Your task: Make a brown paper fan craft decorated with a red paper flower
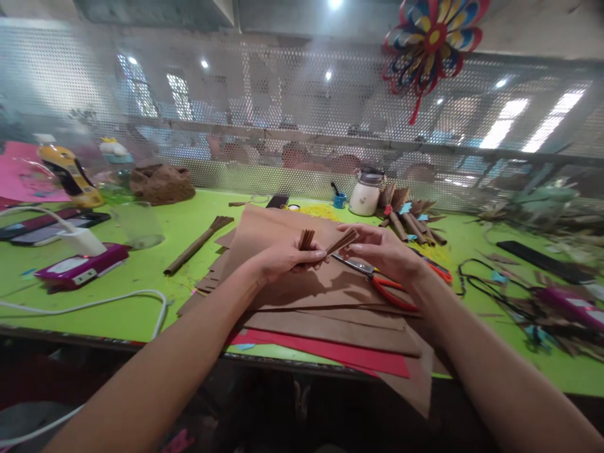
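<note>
Holding fringed brown paper (306, 239) above the stack of brown paper sheets (274, 233), near the front edge of the green tabletop (146, 274). With the left hand (290, 255): pinching the paper low down, thumb against closed fingers, with one bunch of narrow strips upright and another angled toward the right. Cannot tell whether in one piece or two. With the right hand (382, 248): fingers partly curled, thumb and fingertips at the end of the angled bunch. Cannot tell whether gripping or only touching.

Step in hand, by judgement: separating or adjusting the cut strips. For the next move: keep the left pinch firm at the base, and work the strips lightly with the right fingertips to avoid tearing. Allow clearance for the orange-handled scissors (367, 269), on the stack just below the right hand.

For shape reference: see the rolled tube (191, 250) with one frayed end, left of the stack, and the group of similar tubes (410, 220) at right rear.

Containers, left to right:
- Yellow bottle (70, 173): contents not visible.
- Clear cup (136, 226): see-through, contents unclear.
- Small blue pot (339, 200): with a dark-handled tool protruding.
- White jar (365, 196): dark at the top, contents hidden.
</note>
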The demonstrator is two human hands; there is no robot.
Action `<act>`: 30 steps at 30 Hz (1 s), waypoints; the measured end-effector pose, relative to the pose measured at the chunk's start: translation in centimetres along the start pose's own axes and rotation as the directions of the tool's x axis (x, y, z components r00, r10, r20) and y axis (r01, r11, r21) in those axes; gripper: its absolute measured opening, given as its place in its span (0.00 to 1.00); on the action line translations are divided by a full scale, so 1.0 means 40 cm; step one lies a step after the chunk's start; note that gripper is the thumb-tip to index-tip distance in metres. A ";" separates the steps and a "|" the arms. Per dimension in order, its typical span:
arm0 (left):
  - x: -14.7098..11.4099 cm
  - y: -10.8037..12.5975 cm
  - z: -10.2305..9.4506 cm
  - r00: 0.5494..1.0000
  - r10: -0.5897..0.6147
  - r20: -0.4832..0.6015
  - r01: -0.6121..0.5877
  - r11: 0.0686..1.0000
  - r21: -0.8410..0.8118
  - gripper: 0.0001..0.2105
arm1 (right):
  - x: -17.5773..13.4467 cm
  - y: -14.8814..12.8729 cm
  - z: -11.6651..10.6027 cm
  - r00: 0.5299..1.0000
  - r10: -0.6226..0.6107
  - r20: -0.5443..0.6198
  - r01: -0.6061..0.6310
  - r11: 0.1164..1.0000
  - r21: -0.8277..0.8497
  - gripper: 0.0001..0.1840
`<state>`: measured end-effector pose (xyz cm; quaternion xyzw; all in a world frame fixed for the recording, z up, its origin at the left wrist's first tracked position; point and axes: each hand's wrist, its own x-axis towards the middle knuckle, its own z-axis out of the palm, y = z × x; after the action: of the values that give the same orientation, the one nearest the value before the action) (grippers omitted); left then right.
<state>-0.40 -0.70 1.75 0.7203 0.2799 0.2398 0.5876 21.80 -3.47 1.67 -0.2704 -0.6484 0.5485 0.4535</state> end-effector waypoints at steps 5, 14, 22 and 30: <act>-0.003 -0.002 0.004 0.999 -0.040 0.024 0.041 0.999 -0.014 0.13 | 0.005 0.015 0.007 1.000 -0.006 0.028 0.008 0.999 -0.047 0.20; -0.009 0.008 0.011 0.995 0.014 0.096 -0.021 0.998 0.066 0.15 | 0.012 0.028 0.025 0.999 -0.047 0.002 0.047 0.995 -0.087 0.13; -0.001 0.000 0.010 1.000 -0.004 -0.019 0.007 0.984 0.176 0.16 | 0.013 0.024 0.033 1.000 -0.008 0.006 0.009 0.974 -0.228 0.13; 0.010 -0.001 0.021 0.973 0.056 -0.223 -0.005 0.975 0.224 0.12 | 0.020 0.045 0.039 0.991 0.073 0.113 0.035 0.669 -0.742 0.11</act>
<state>0.44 -1.02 1.54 0.7534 0.3593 0.2971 0.4637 19.79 -3.07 0.20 -0.4011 -0.8411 0.2588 0.2543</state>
